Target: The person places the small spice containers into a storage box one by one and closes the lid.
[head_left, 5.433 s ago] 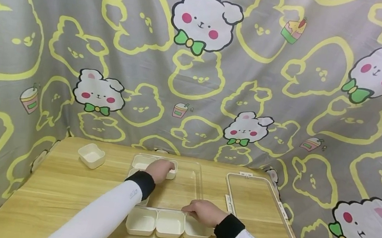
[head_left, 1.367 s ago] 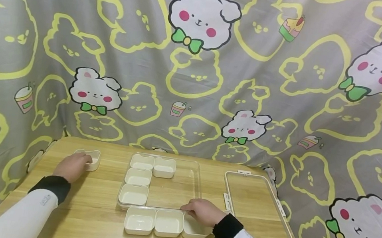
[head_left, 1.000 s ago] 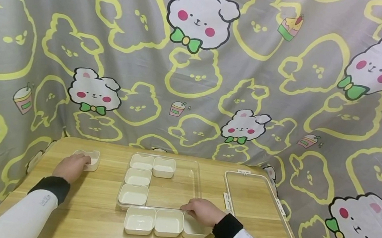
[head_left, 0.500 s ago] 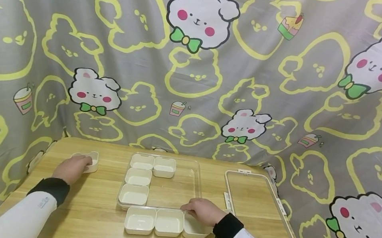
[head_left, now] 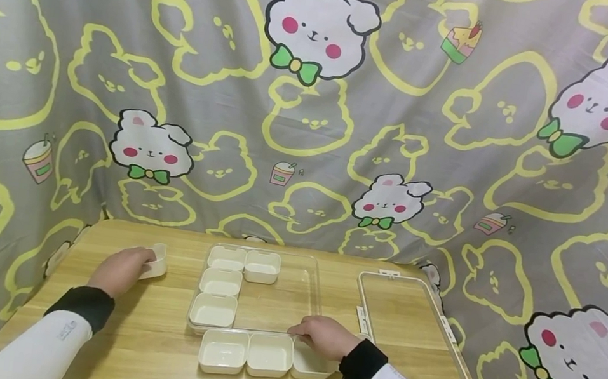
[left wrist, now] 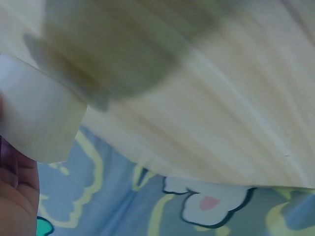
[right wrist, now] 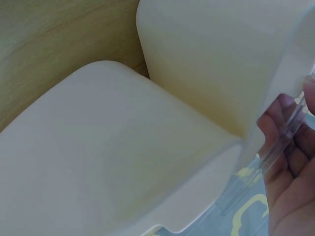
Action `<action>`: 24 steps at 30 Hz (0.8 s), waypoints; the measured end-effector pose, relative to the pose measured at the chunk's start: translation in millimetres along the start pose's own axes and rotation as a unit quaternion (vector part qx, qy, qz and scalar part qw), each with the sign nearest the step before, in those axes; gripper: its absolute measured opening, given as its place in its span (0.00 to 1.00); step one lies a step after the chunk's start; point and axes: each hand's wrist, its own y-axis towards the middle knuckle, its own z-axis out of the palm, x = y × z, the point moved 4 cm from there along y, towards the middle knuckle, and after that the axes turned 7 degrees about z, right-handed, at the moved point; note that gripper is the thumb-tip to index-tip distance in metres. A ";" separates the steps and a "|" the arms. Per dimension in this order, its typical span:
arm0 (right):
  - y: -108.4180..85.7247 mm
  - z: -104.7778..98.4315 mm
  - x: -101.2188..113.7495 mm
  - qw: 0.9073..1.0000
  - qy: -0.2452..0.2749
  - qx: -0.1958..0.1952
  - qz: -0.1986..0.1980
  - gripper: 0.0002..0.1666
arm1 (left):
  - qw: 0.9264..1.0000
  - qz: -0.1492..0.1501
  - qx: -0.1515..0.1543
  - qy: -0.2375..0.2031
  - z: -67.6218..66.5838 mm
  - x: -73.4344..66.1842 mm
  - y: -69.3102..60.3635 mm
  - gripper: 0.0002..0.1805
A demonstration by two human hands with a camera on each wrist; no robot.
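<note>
My left hand (head_left: 120,271) grips a small cream-white box (head_left: 157,263) by its wall at the left of the table. In the left wrist view that box (left wrist: 42,110) is off the tabletop, its shadow falling beside it. My right hand (head_left: 326,338) pinches the front rim of a large clear container (head_left: 274,307), as the right wrist view also shows with the fingers (right wrist: 295,167) round the clear edge. Inside the container, several matching small boxes (head_left: 220,282) line its left side and back-left corner. The hand partly covers the rightmost box (head_left: 310,364) in front.
Three small boxes, among them the leftmost one (head_left: 223,352), stand in a row against the container's front side. A clear lid with a white frame (head_left: 423,283) and clips lies to the right. Patterned grey curtain (head_left: 306,170) surrounds the wooden table (head_left: 156,349).
Earlier my left hand was at the container's back boxes, then went to the lone box at left. Now it has lifted that box and shifted it slightly right. My right hand keeps its place.
</note>
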 end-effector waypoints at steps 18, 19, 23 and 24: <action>-2.0 -5.6 4.9 1.000 -0.017 -0.013 -0.020 0.14 | 0.990 0.124 -0.060 0.028 -26.8 -84.0 38.5 0.09; -1.8 -5.6 4.9 1.000 -0.017 -0.012 -0.019 0.14 | 0.989 0.131 -0.061 0.026 -26.9 -88.0 40.3 0.09; -1.5 -5.9 5.4 1.000 -0.020 -0.011 -0.017 0.15 | 0.987 0.145 -0.063 0.024 -27.3 -104.6 47.1 0.08; -1.6 -6.1 5.5 1.000 -0.019 -0.011 -0.016 0.15 | 0.986 0.150 -0.064 0.023 -28.0 -109.3 48.5 0.08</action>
